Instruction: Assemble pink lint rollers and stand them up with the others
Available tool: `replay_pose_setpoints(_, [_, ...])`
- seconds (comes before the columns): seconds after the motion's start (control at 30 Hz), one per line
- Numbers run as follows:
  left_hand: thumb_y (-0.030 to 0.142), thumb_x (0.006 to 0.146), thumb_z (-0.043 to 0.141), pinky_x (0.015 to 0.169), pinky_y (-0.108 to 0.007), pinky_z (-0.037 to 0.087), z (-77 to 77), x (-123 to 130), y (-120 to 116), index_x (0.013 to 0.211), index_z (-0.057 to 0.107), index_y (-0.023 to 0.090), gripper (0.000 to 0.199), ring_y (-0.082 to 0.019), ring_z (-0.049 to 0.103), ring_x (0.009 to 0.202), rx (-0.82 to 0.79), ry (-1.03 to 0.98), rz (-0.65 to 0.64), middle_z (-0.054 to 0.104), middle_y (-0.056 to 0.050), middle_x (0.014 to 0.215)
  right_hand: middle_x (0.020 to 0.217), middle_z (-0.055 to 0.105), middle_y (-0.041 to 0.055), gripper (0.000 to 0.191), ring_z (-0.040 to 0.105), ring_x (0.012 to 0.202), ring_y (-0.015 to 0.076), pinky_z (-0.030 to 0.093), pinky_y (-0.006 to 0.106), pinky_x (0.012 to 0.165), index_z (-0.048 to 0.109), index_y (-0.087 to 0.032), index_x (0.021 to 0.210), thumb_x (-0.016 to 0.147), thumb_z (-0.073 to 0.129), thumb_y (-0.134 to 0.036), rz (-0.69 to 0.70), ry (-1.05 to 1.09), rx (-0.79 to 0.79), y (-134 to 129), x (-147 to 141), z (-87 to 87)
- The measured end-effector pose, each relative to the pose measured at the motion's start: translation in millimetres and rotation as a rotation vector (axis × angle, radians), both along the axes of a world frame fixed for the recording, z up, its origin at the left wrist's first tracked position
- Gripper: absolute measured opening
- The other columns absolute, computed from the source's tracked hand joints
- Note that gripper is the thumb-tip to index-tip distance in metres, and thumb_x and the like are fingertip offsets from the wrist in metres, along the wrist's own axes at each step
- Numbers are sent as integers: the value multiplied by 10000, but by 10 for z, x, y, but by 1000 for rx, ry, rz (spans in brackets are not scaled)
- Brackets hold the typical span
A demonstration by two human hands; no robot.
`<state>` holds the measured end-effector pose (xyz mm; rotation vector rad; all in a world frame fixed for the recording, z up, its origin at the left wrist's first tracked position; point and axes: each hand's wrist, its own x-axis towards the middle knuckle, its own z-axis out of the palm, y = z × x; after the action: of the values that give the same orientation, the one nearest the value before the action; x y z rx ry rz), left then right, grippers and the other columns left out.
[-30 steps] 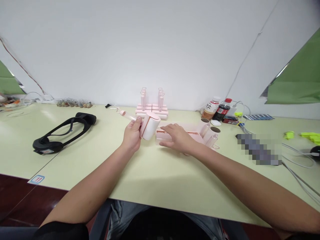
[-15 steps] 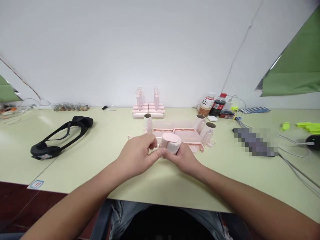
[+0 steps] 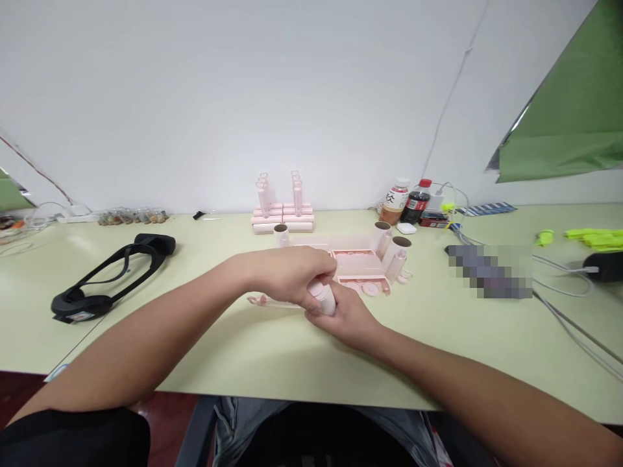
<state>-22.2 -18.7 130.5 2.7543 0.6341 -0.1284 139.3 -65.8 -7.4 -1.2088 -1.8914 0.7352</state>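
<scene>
My right hand (image 3: 351, 316) is wrapped round a lint roller (image 3: 325, 298), a white cylinder with a pink end, held tilted above the table. My left hand (image 3: 296, 272) reaches over it from the left, its thumb and curled fingers closed on the pink end. Just beyond the hands lies an open pink case (image 3: 363, 259) with small round pink pieces in it, partly hidden by my left hand. Upright white rolls with brown cores stand about the case: one roll (image 3: 401, 245) at the right, another roll (image 3: 281, 235) at the left. Clear pink handles stand beside them.
Pink boxes (image 3: 282, 227) with upright clear handles stand near the wall. A black headset (image 3: 114, 275) rests at the left. To the right are a cola bottle (image 3: 416, 202), a white-capped bottle (image 3: 395, 201), loose cables and a blurred dark object (image 3: 489, 271).
The lint roller has come lower and slightly left, tilting. My left hand has turned over the top and closed on its pink end, the forearm lifting. The view has shifted slightly.
</scene>
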Motion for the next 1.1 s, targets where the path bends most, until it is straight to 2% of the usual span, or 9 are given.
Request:
replay_pose_setpoints(0.17, [342, 709, 679, 536, -258, 308, -14, -31, 93, 780, 412, 203, 309, -124, 440, 621, -48, -30, 0, 517, 11, 782, 889, 637, 48, 316, 588, 777, 215, 424, 311, 639, 538, -195, 925, 762, 667, -433, -90, -63, 2, 33, 24, 17])
replay_pose_setpoints(0.37, [233, 699, 658, 561, -257, 331, -104, -82, 68, 751, 374, 201, 290, -118, 421, 636, -47, -131, -45, 470, 15, 771, 946, 625, 60, 327, 584, 834, 223, 430, 322, 684, 526, -203, 926, 769, 668, -452, -63, -80, 88, 67, 36, -5])
replay_pose_setpoints(0.53, [207, 721, 645, 582, -259, 337, -153, -117, 61, 742, 369, 200, 277, -116, 412, 651, -30, -201, -72, 466, 15, 781, 846, 599, 32, 348, 556, 735, 195, 402, 294, 614, 491, -208, 848, 759, 682, -485, -98, -62, 76, 83, 21, -12])
replay_pose_setpoints(0.67, [216, 730, 648, 588, -256, 333, -169, -145, 40, 754, 388, 199, 261, -115, 413, 658, -14, -245, -38, 466, 24, 756, 795, 583, 8, 358, 534, 706, 179, 388, 277, 598, 485, -209, 825, 746, 698, -486, -94, -2, 41, 67, 9, -47])
replay_pose_setpoints(0.8, [212, 732, 638, 587, -246, 345, -165, -218, 2, 812, 445, 194, 210, -113, 421, 667, -68, -253, 4, 482, 24, 770, 784, 584, 0, 369, 537, 703, 169, 399, 273, 607, 509, -201, 845, 742, 703, -497, -38, 123, 9, 33, -16, -91])
replay_pose_setpoints(0.97, [187, 734, 577, 603, -243, 364, -176, -314, -22, 890, 484, 196, 182, -126, 448, 702, -88, -288, 74, 513, 8, 806, 844, 634, 23, 385, 571, 756, 185, 442, 293, 652, 549, -195, 912, 751, 698, -512, -13, 242, -12, -2, -80, -86])
replay_pose_setpoints(1.1, [140, 713, 523, 599, -245, 356, -216, -393, 10, 830, 467, 197, 141, -129, 441, 686, 23, -317, 150, 509, 4, 787, 776, 630, 31, 400, 582, 687, 186, 476, 315, 615, 520, -205, 879, 752, 665, -556, -134, 358, -34, 19, -86, -40])
